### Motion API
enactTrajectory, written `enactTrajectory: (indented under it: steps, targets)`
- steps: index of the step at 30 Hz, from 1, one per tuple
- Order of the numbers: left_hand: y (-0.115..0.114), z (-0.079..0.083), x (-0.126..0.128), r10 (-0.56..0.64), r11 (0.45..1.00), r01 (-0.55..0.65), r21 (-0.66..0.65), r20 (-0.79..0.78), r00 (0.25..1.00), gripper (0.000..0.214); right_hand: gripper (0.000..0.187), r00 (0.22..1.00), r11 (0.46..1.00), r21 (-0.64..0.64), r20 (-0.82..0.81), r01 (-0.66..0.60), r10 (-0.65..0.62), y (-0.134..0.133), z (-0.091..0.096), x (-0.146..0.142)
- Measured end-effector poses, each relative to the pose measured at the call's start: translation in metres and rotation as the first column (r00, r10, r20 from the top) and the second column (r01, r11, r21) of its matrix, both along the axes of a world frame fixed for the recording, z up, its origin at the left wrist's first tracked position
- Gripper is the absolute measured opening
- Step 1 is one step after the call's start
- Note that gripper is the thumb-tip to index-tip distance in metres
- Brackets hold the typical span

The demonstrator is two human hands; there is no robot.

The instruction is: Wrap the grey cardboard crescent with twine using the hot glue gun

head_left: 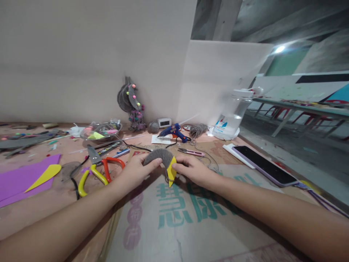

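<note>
- A person's two bare hands meet just below the centre of view, at six o'clock, over printed cardboard.
- Between them is the crescent, tilted above the cardboard: grey yarn covers its upper part, and a bare yellow end points to six o'clock.
- The left hand, at nine o'clock of the crescent, pinches the wrapped part, thumb on top.
- The right hand, at three o'clock, pinches the yellow end's edge; whether it grips the strand too, I cannot tell.
- The work looks like winding. Even tension and turns laid side by side would probably hide the yellow best.
- A slack loop hangs by the tip; drawing it snug should prevent gaps. The narrowing point may let turns slip, so a firm left thumb helps.
- The loose yarn heap lies at one o'clock, beyond the pink knife; its strand should run free of that.
</note>
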State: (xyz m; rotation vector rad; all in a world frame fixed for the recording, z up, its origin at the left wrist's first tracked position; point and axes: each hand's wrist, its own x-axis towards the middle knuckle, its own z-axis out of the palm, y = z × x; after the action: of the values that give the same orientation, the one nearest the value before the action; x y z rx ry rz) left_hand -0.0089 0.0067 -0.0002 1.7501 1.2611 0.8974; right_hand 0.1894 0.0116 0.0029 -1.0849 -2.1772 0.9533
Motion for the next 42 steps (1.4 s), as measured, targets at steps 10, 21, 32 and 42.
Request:
enactTrajectory:
  steps: [10,21,32,42]
  targets:
    - [0.0013,-0.0004,0.0003,-0.016,0.999,0.015,0.037,0.023,1.0,0.033,0.019,0.999,1.0,0.023,0.039,-0.013,0.012,-0.0028,0.0022,-0.0026]
    - [0.0018,-0.0024,-0.0004,-0.017,1.0,0.015,0.027,0.06,0.998,0.033,0.018,0.999,0.999,-0.03,0.024,0.027,-0.026,-0.0007,0.0002,-0.0006]
    - [-0.0008,0.0016,0.0022,0.033,0.999,-0.029,-0.03,0.127,0.991,0.03,0.023,0.995,0.994,0.054,0.034,0.096,-0.098,-0.0003,-0.0006,-0.0011]
    - [0.0023,-0.0022,0.0009,-0.02,0.999,0.017,0.031,0.095,0.995,0.031,0.018,0.999,0.999,-0.002,0.006,0.043,-0.043,0.0003,0.0007,0.0001]
